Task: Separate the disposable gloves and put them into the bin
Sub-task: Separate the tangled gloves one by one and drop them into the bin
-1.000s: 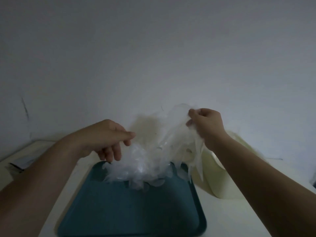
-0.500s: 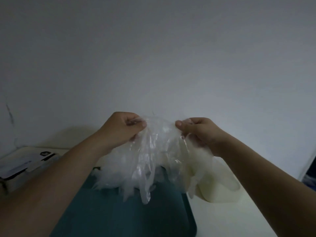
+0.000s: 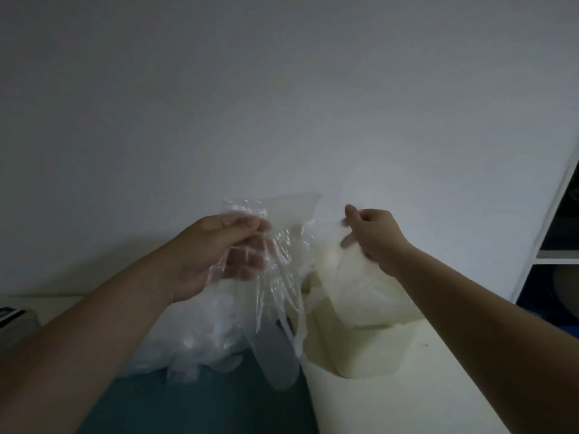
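Step in hand: separation. The left hand (image 3: 232,245) is clamped on a bunch of disposable gloves (image 3: 279,264), pinching the crumpled cuffs. Loose glove fingers hang toward the tray (image 3: 219,402).

The right hand (image 3: 372,236), at 3 o'clock of the left, has its fingers curled. Blur hides whether any film sits between them.

The bin (image 3: 369,352) stands on the surface (image 3: 391,402) at 3 o'clock of the tray. A pile (image 3: 194,336) of more gloves lies at the tray's 12 o'clock end.

Materials:
- Gloves: thin, clear, wrinkled film, likely clingy.
- Bin: cream, rounded.
- Tray: teal, smooth.

Next move, judged: peel 1 glove free with a light pull, then release it over the bin.
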{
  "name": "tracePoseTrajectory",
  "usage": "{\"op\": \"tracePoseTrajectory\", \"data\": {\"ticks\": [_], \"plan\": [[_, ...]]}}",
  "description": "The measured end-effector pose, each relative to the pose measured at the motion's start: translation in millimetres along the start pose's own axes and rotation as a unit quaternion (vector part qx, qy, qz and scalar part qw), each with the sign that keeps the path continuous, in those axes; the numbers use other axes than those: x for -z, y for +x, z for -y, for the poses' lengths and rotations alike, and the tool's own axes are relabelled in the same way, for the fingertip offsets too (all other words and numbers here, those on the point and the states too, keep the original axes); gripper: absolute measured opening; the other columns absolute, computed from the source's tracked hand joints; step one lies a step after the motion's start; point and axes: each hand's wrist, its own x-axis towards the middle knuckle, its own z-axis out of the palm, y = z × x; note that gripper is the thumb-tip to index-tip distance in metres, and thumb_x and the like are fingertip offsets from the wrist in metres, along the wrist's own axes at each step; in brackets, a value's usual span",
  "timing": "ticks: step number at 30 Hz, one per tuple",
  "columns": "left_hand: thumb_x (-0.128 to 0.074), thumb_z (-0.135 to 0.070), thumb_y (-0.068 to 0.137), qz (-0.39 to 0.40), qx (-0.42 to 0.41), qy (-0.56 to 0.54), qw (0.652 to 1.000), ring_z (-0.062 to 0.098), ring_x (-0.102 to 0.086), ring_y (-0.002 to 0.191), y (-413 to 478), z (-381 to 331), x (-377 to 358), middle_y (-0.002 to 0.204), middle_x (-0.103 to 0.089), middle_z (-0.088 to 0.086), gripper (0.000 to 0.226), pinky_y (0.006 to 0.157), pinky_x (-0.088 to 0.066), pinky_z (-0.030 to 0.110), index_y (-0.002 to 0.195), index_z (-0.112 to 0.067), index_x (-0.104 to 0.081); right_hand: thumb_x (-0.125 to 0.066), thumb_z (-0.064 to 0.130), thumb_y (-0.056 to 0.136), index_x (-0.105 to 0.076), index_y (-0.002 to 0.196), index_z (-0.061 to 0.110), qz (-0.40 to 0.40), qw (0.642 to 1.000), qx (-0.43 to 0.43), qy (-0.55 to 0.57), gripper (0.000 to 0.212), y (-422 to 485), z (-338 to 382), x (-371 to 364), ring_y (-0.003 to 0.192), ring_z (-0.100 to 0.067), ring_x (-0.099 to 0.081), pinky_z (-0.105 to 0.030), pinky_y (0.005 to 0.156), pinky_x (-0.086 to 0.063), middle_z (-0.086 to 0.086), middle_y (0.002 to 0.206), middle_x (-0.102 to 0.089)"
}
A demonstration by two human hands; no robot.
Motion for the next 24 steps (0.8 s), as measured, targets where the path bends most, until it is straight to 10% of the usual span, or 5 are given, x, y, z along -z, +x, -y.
{"op": "tracePoseTrajectory", "data": {"ticks": [7, 13, 20, 24], "plan": [[-0.061, -0.026, 0.102, 0.015, 0.02, -0.036, 0.999, 0.012, -0.067, 0.062, 42.7, 6.6, -50.3, 0.098, -0.079, 0.009, 0.02, 0.048, -0.048, 0.02, 0.112, -0.015, -0.075, -0.049, 0.049, 0.105, -0.074, 0.088, 0.006, 0.034, 0.97, -0.042, -0.239, 0.052, 40.2, -41.7, 21.0, 0.033, -0.014, -0.045, -0.024, 0.05, -0.049, -0.007, 0.063, -0.075], [-0.071, -0.02, 0.099, 0.017, 0.07, -0.014, 0.997, 0.02, -0.074, 0.068, 99.6, 25.3, -102.1, 0.099, -0.08, 0.017, 0.017, 0.077, -0.047, 0.034, 0.108, -0.007, -0.076, -0.073, 0.024, 0.092, -0.069, 0.113, 0.015, 0.05, 0.945, 0.023, -0.323, 0.023, 43.8, -56.9, 19.2, 0.09, -0.022, -0.067, -0.031, 0.076, -0.053, -0.002, 0.104, -0.069], [-0.076, 0.001, 0.08, -0.042, 0.121, 0.12, 0.984, 0.025, -0.069, 0.067, 161.2, 57.7, -146.1, 0.088, -0.071, 0.013, 0.023, 0.059, -0.059, 0.032, 0.102, 0.0, -0.076, -0.052, 0.007, 0.096, -0.069, 0.127, 0.021, -0.092, 0.938, 0.09, -0.321, 0.037, 32.3, -40.2, 78.1, 0.115, -0.024, -0.062, -0.033, 0.096, -0.049, -0.006, 0.13, -0.061], [-0.064, 0.002, 0.093, -0.07, 0.147, 0.2, 0.966, 0.024, -0.064, 0.061, 172.9, 66.0, -167.3, 0.087, -0.068, 0.017, 0.006, 0.043, -0.053, 0.028, 0.094, -0.001, -0.069, -0.053, 0.014, 0.1, -0.068, 0.13, 0.024, 0.029, 0.931, 0.138, -0.337, 0.035, -8.1, -7.5, 76.9, 0.12, -0.018, -0.06, -0.028, 0.102, -0.045, 0.001, 0.135, -0.062]]}}
